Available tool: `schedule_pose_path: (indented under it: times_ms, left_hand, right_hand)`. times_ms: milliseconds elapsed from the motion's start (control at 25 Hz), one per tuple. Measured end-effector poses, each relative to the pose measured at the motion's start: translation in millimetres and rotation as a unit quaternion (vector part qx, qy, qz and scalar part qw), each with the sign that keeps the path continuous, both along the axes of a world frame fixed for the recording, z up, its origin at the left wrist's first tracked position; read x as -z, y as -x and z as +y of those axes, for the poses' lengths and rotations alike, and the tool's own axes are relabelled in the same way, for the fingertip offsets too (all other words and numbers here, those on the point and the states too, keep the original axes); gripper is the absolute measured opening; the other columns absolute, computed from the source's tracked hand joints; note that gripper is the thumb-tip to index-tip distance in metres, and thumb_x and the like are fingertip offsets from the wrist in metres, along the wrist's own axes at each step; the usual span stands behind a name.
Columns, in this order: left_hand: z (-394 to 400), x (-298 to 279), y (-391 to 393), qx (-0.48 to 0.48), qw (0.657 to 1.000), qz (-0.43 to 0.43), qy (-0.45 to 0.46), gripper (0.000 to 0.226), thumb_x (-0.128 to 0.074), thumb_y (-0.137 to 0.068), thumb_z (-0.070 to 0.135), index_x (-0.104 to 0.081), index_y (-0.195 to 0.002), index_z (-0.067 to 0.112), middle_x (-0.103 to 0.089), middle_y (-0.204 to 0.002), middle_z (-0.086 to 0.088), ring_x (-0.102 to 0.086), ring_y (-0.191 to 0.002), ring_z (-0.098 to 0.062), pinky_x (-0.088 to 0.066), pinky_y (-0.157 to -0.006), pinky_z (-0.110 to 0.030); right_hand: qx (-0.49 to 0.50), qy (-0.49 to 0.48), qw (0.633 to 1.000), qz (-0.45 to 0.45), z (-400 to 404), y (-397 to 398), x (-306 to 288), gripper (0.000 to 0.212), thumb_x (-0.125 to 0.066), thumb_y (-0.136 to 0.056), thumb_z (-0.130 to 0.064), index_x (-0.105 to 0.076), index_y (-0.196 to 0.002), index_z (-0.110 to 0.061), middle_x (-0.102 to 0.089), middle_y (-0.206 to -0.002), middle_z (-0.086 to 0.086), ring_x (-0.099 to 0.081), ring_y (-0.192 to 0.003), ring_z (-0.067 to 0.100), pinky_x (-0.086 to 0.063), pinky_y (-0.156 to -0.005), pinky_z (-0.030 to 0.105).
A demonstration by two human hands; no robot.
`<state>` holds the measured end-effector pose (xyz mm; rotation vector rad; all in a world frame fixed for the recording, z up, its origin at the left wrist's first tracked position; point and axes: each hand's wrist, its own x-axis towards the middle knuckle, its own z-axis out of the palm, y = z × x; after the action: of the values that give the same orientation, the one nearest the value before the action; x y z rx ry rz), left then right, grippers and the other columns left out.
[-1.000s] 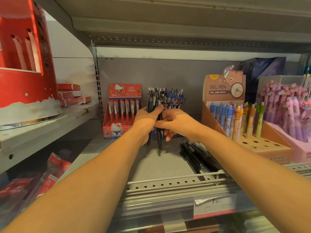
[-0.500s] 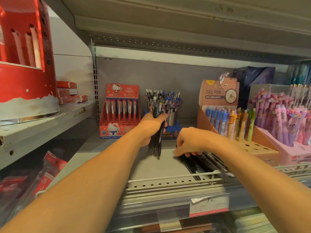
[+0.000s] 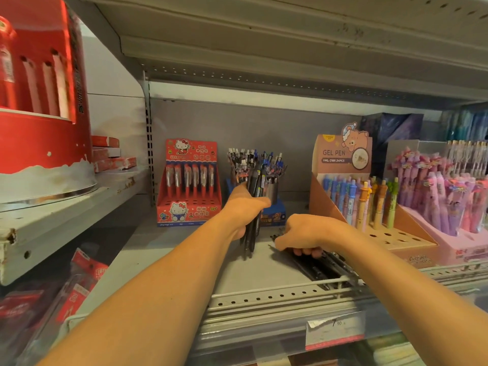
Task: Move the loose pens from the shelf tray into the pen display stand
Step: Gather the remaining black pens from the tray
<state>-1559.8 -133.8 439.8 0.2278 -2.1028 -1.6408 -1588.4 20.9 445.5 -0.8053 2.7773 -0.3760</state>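
Left hand (image 3: 244, 207): grips a bundle of dark pens (image 3: 252, 204) upright, just in front of the pen display stand (image 3: 272, 192) at the shelf's back. Right hand (image 3: 299, 233): fingers curled down onto the loose pens (image 3: 322, 268) lying on the shelf (image 3: 163, 254); whether one is pinched, cannot tell.

Progress, by judgement: partway. Stand already crowded with pens; held bundle not yet inserted; several loose pens left near the front rail (image 3: 277, 289).

Surroundings: red Hello Kitty display (image 3: 188, 180) left of the stand; gel pen box (image 3: 369, 196) right; pink pen box (image 3: 449, 202) beyond. Obstacle, likely: packed stand leaves little room.
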Motion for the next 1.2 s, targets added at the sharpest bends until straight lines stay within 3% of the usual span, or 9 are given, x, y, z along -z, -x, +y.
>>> schedule_pose_path:
  times_ms: [160, 360, 480, 560, 640, 720, 920, 1080, 1200]
  left_hand:
    - [-2.1, 6.1, 2.3, -0.039, 0.999, 0.028, -0.021, 0.058, -0.068, -0.087, 0.005, -0.045, -0.141, 0.007, -0.066, -0.116, -0.021, -0.065, -0.106, -0.036, -0.053, -0.088, -0.046]
    - [-3.4, 17.4, -2.2, -0.035, 0.998, 0.047, -0.033, 0.024, -0.075, -0.086, 0.009, -0.059, -0.098, 0.024, -0.063, -0.072, 0.002, -0.060, -0.063, -0.014, -0.049, -0.058, -0.027]
    - [-5.3, 23.4, -7.4, -0.009, 0.998, 0.004, -0.060, 0.017, -0.073, -0.090, 0.014, -0.062, -0.103, 0.015, -0.065, -0.065, 0.000, -0.063, -0.056, -0.015, -0.058, -0.059, -0.029]
    - [-2.8, 24.4, -10.3, 0.006, 0.998, -0.027, -0.050, 0.019, -0.070, -0.094, 0.021, -0.059, -0.106, 0.012, -0.062, -0.061, -0.001, -0.060, -0.053, -0.015, -0.056, -0.055, -0.028]
    - [2.7, 18.4, -15.9, -0.008, 0.999, -0.019, -0.025, 0.020, -0.068, -0.095, 0.029, -0.057, -0.099, 0.012, -0.056, -0.061, -0.001, -0.052, -0.047, -0.011, -0.049, -0.048, -0.024]
    - [6.7, 7.1, -27.2, -0.039, 0.999, 0.018, -0.025, 0.028, -0.066, -0.096, 0.036, -0.055, -0.089, 0.011, -0.053, -0.059, -0.001, -0.048, -0.044, -0.011, -0.044, -0.044, -0.023]
    - [9.6, -22.3, -92.0, -0.071, 0.986, 0.150, -0.038, 0.026, -0.062, -0.097, 0.038, -0.060, -0.090, 0.013, -0.054, -0.058, 0.004, -0.047, -0.047, -0.011, -0.041, -0.044, -0.023]
    - [2.5, -51.0, -169.0, -0.122, 0.969, 0.215, 0.000, 0.025, -0.064, -0.097, 0.039, -0.061, -0.093, 0.014, -0.057, -0.057, 0.006, -0.047, -0.044, -0.009, -0.041, -0.043, -0.022]
    - [-16.8, -73.6, -248.1, -0.133, 0.956, 0.260, 0.021, 0.023, -0.064, -0.097, 0.037, -0.060, -0.087, 0.017, -0.060, -0.061, 0.002, -0.049, -0.046, -0.011, -0.042, -0.045, -0.025]
  right_hand:
    - [0.039, 0.212, 0.976, -0.004, 9.1, 7.3, 4.6, 0.025, -0.054, -0.099, -0.026, -0.055, -0.087, -0.004, -0.058, -0.057, 0.009, -0.052, -0.035, 0.016, -0.046, -0.039, 0.022]
    - [0.003, 0.415, 0.909, -0.023, 5.8, 10.1, 6.9, 0.007, -0.040, -0.104, -0.014, -0.044, -0.100, -0.010, -0.072, -0.079, 0.020, -0.063, -0.044, 0.029, -0.054, -0.042, 0.034]
    - [-0.029, 0.418, 0.908, 0.027, 1.9, 12.0, 6.5, 0.004, -0.043, -0.104, -0.012, -0.042, -0.107, -0.009, -0.071, -0.085, 0.021, -0.067, -0.048, 0.027, -0.057, -0.045, 0.034]
    - [-0.052, 0.397, 0.913, 0.073, 1.5, 12.7, 7.8, 0.005, -0.051, -0.101, -0.010, -0.049, -0.097, -0.008, -0.070, -0.078, 0.017, -0.066, -0.044, 0.018, -0.056, -0.044, 0.030]
    - [-0.075, 0.388, 0.911, 0.116, 1.3, 11.8, 7.9, 0.013, -0.057, -0.098, -0.014, -0.060, -0.092, -0.004, -0.071, -0.079, 0.016, -0.069, -0.056, 0.022, -0.061, -0.056, 0.038]
    - [-0.087, 0.399, 0.903, 0.133, 1.8, 8.1, 5.3, 0.020, -0.058, -0.098, -0.019, -0.065, -0.092, -0.001, -0.073, -0.082, 0.014, -0.070, -0.069, 0.031, -0.062, -0.064, 0.047]
    - [-0.127, 0.464, 0.872, 0.091, -4.7, -17.6, -13.9, 0.025, -0.052, -0.103, -0.022, -0.050, -0.080, -0.013, -0.073, -0.074, 0.008, -0.069, -0.052, 0.024, -0.059, -0.046, 0.033]
    - [-0.221, 0.506, 0.828, 0.097, -27.7, -77.2, -51.0, 0.012, -0.056, -0.102, -0.013, -0.055, -0.090, -0.017, -0.074, -0.081, 0.010, -0.070, -0.056, 0.026, -0.061, -0.057, 0.040]
    - [-0.283, 0.513, 0.799, 0.134, -63.4, -153.2, -82.0, 0.002, -0.061, -0.100, -0.017, -0.060, -0.098, -0.018, -0.074, -0.076, 0.003, -0.068, -0.054, 0.019, -0.058, -0.054, 0.032]
